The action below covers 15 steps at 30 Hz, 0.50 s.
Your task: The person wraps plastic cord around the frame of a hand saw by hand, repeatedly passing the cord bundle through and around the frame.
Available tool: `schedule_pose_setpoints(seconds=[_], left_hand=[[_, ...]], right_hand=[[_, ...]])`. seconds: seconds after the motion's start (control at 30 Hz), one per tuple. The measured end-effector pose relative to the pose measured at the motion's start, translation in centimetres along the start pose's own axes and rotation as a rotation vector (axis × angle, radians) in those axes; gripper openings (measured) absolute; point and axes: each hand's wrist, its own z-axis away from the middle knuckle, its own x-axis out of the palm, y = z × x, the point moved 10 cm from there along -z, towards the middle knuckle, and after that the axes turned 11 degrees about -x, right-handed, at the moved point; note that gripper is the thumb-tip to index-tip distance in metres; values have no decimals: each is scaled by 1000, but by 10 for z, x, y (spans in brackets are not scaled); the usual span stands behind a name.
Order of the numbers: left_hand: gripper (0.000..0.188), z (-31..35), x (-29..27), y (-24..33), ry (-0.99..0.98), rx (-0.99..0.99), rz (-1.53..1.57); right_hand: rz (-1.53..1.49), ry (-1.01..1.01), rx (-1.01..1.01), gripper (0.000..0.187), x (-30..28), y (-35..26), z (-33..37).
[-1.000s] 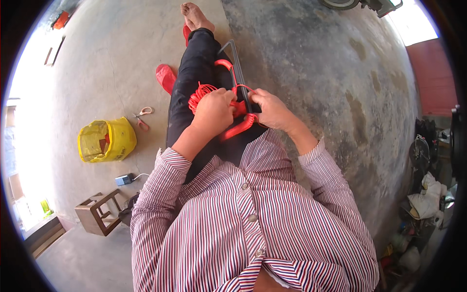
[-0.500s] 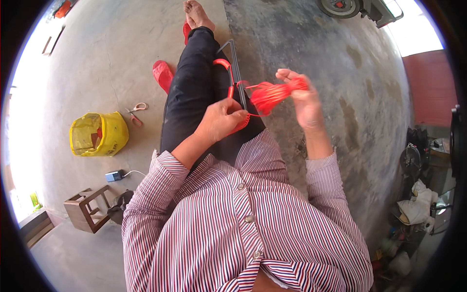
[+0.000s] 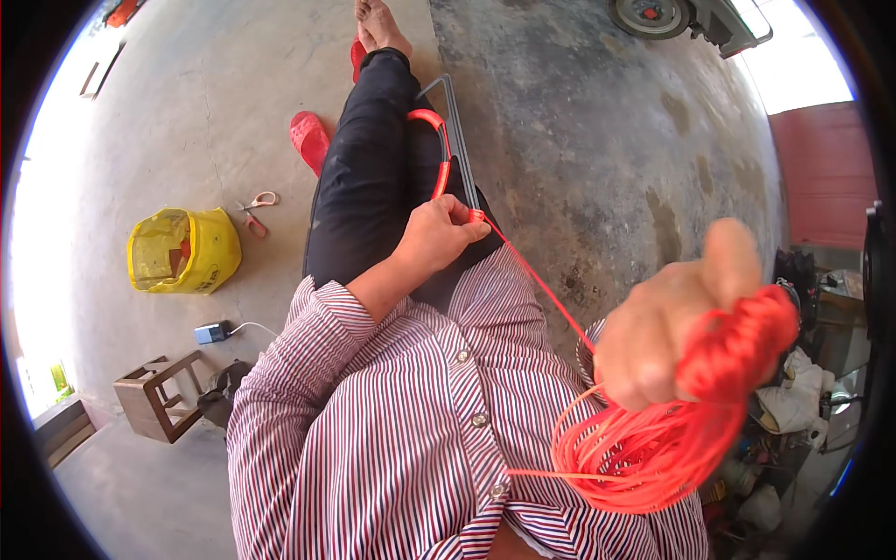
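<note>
Left hand (image 3: 437, 235) pinches red cord (image 3: 537, 275); right hand (image 3: 674, 322) grips its bundle (image 3: 691, 411).

A bundle of thin, glossy orange-red plastic cord (image 3: 672, 439) contrasts with the soft striped cotton shirt (image 3: 392, 420). The grey concrete floor (image 3: 597, 140) looks rough and mottled; the yellow plastic basket (image 3: 182, 252) is shiny, the brown wooden stool (image 3: 159, 397) matt.

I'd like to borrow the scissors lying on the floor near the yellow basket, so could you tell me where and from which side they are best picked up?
Take the small scissors by the looped pinkish handles, the end farther from the yellow plastic basket. They lie flat on the bare concrete floor with open space around them, so come straight down from above, pinching across the loops; the blades point back towards the basket.
</note>
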Motion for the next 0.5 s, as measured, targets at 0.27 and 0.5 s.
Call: schedule_pose_setpoints(seconds=[0.27,0.5], left_hand=[[27,46,-26,82,202,500,184],[23,-3,-37,5,-33,-191,498]], right_hand=[[164,-278,-133,8,-8,-38,-3],[1863,-143,412,15,-201,-3,31]])
